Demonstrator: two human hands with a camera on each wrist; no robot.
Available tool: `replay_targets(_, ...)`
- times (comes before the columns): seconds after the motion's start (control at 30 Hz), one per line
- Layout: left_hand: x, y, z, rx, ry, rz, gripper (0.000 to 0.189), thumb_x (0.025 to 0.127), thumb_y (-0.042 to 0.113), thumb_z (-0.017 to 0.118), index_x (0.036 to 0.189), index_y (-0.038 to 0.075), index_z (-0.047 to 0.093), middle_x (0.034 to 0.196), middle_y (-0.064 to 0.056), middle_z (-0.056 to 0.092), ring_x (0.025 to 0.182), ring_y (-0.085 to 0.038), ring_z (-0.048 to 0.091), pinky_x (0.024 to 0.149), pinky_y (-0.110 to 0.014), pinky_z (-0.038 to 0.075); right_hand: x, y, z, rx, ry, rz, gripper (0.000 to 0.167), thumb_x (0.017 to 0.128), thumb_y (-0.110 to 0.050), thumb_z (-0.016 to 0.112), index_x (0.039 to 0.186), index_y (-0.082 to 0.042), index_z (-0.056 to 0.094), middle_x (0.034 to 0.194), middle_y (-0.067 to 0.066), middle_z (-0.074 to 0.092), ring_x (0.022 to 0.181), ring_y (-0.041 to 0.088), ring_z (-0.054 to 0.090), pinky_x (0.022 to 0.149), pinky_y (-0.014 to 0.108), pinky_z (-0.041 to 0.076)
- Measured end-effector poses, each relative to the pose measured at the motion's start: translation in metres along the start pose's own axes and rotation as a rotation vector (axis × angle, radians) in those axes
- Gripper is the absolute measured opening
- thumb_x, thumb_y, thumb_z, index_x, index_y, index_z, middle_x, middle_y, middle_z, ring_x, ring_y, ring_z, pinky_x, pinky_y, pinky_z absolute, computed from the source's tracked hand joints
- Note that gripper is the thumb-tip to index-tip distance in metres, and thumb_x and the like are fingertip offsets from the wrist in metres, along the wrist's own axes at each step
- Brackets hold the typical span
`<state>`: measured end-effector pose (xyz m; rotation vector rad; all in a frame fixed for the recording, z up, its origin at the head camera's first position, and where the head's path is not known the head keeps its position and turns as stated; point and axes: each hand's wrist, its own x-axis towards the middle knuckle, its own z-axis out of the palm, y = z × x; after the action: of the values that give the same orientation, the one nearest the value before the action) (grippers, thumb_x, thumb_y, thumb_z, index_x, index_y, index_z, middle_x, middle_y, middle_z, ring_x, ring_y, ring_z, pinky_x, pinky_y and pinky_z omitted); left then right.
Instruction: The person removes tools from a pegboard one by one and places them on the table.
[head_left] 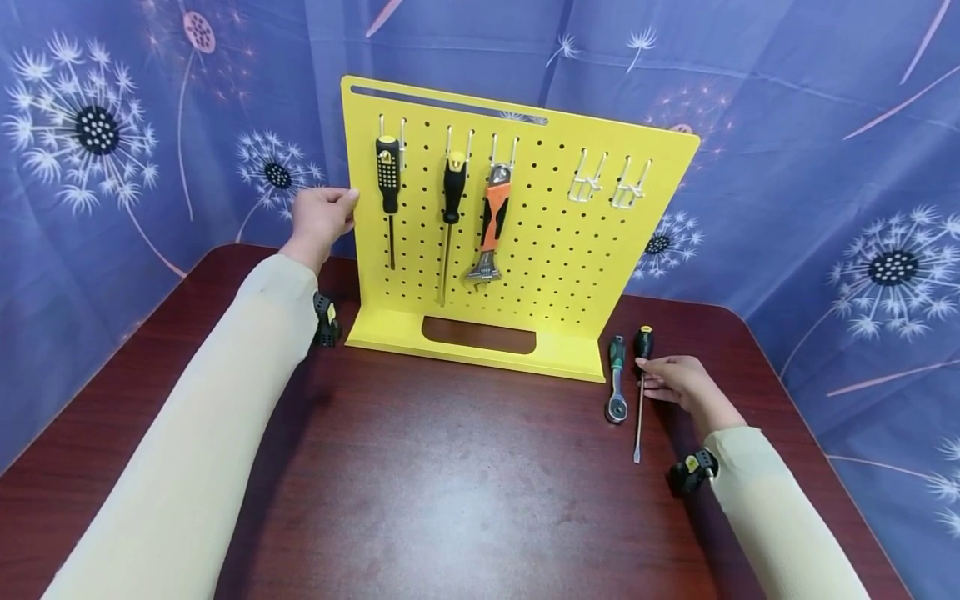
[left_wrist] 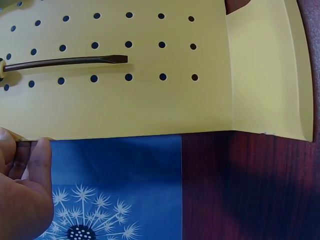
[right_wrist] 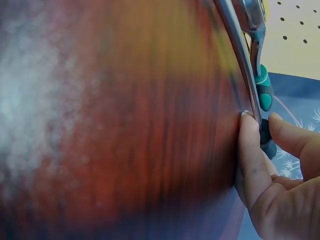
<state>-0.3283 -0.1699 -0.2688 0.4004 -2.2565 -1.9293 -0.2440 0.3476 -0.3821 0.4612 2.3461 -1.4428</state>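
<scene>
At the upper left edge of a yellow pegboard (head_left: 525, 292), my left hand (head_left: 318, 221) pinches the board's rim between thumb and fingers. The left wrist view shows those fingertips at the same edge, below a screwdriver blade (left_wrist: 95, 60). My right hand (head_left: 678, 381) is at the right of the table and grips a long flat-blade screwdriver (head_left: 639, 425) where its black handle meets the shaft. In the right wrist view thumb and fingers lie on either side of that screwdriver (right_wrist: 245, 65). Just left of it lies a ratchet wrench (head_left: 617, 379) with a green and black handle.
On the board hang a black-handled screwdriver (head_left: 387, 175), another with a yellow top (head_left: 453, 192), and an orange adjustable wrench (head_left: 493, 217). Two wire hooks (head_left: 585, 179) are at the board's upper right. A blue dandelion-print curtain (head_left: 465, 42) stands behind the dark wooden table (head_left: 450, 467).
</scene>
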Motion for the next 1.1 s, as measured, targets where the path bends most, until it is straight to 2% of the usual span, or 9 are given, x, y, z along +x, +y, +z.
replay_targets(0.1,0.0012,0.0005,-0.0004,0.009,0.005,0.001,0.043,0.105,0.026,0.057,0.141,0.004,0.061,0.152,-0.012,0.053,0.108,-0.009,0.058,0.112,-0.032,0.053,-0.0002,-0.0010,0.0009,-0.011,0.004,-0.007,0.047,0.106,-0.025,0.057,0.131,0.014,0.052,0.077,-0.007,0.060,0.069,0.003,0.064,0.068,0.019,0.062)
replay_targets(0.27,0.0017,0.0011,-0.0005,0.017,0.012,-0.013,0.042,0.105,0.027,0.057,0.141,0.005,0.061,0.155,-0.010,0.052,0.123,-0.016,0.059,0.112,-0.032,0.053,0.0002,-0.0016,0.0017,-0.036,0.015,-0.013,0.048,0.105,-0.028,0.058,0.128,0.014,0.054,0.078,-0.006,0.060,0.070,0.003,0.063,0.068,0.019,0.062)
replay_targets(0.37,0.0012,0.0009,0.0007,0.019,0.006,-0.018,0.042,0.105,0.027,0.057,0.141,0.005,0.061,0.155,-0.010,0.052,0.127,-0.017,0.059,0.113,-0.031,0.052,-0.0004,-0.0014,0.0016,-0.045,0.022,0.003,0.046,0.105,-0.028,0.059,0.125,0.014,0.055,0.079,-0.004,0.060,0.070,0.004,0.063,0.068,0.020,0.063)
replay_targets(0.63,-0.0003,0.0010,0.0023,0.016,0.005,-0.012,0.043,0.105,0.027,0.057,0.141,0.005,0.061,0.154,-0.010,0.052,0.118,-0.013,0.058,0.113,-0.031,0.052,-0.0018,-0.0023,0.0000,-0.067,0.022,0.010,0.046,0.105,-0.030,0.058,0.125,0.011,0.055,0.082,-0.004,0.061,0.073,0.006,0.063,0.070,0.022,0.063)
replay_targets(0.9,0.0022,0.0007,0.0009,0.020,0.008,-0.023,0.042,0.105,0.027,0.057,0.141,0.005,0.061,0.154,-0.010,0.053,0.112,-0.011,0.062,0.111,-0.030,0.053,-0.0007,-0.0051,0.0001,-0.076,0.024,0.003,0.044,0.105,-0.029,0.059,0.122,0.012,0.057,0.078,-0.004,0.063,0.070,0.007,0.064,0.068,0.022,0.063)
replay_targets(1.1,0.0033,-0.0005,0.0013,0.041,0.002,-0.023,0.042,0.106,0.028,0.055,0.142,0.007,0.061,0.155,-0.010,0.052,0.124,-0.016,0.062,0.111,-0.030,0.053,-0.0007,-0.0042,-0.0014,-0.088,0.017,0.007,0.047,0.105,-0.029,0.057,0.127,0.012,0.053,0.079,-0.004,0.063,0.069,0.006,0.064,0.068,0.022,0.063)
